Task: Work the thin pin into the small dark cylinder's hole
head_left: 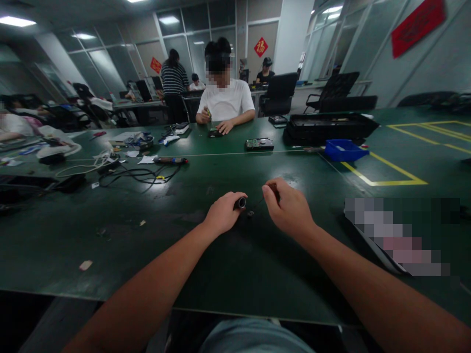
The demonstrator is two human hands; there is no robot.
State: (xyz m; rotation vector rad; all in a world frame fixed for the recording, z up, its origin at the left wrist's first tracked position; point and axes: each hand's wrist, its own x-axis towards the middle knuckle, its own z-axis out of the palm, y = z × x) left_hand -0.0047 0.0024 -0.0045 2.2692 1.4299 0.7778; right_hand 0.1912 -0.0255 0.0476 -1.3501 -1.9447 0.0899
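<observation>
The two hands were apart, with a narrow gap of tabletop between them. The left hand [222, 213] was closed around a dark cylindrical tube [241, 202], its round open end facing back toward the wearer; the grip along its side seemed meant to steady it and leave that end uncovered. The right hand [290, 208] pinched a thin, dark rod-like tool [274, 190] between thumb and fingers, its slender end slanting toward the left hand. That pinch probably gave fine control, though the fingers hid too much to tell the exact tool. Between the hands, just beside the tube, a small dark piece [250, 214] lay on the green table [221, 274], perhaps put there to be within reach of both.

Beyond the left hand lay a pen-shaped tool [171, 160] with a red tip, near loops of black cable [140, 172]. Straight ahead, past the hands, a hard drive [259, 143] rested flat. Beyond the right hand stood a blue bin [345, 151], its raised sides suited to keeping small parts together, in front of a long black tray [327, 130]. Across the table, a co-worker in a white shirt [233, 100] bent over a small dark device [214, 133], one hand holding a yellow-and-black tool and the other beside the device, apparently steadying it.
</observation>
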